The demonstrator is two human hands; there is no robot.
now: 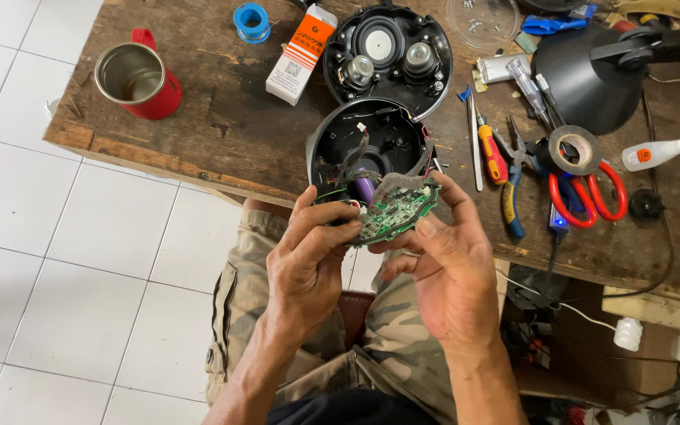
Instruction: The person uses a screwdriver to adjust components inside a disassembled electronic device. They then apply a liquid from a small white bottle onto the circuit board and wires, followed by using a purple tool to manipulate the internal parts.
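Closest to the camera, over the person's camouflage-trousered lap, the left hand and the right hand share one green circuit board, each grip clenched on an opposite edge: the left fingers curl over the near left corner, the right thumb and fingers pinch the right side. Held this way by its rims, the board is tilted with its component face up toward the eyes, and the fingers stay off most of its parts. Thin wires run from it back into the open black round housing just beyond, which sits at the near edge of the worn wooden table, so the board hangs just off that edge, close to the shell. Behind the shell lies its other half, a speaker plate face up. To the right, within easy reach, lie tweezers, a screwdriver, pliers, red-handled scissors and a roll of black tape. Farther off stand a red mug, a small orange and white box, a blue spool, a black lamp shade and a clear dish of screws.
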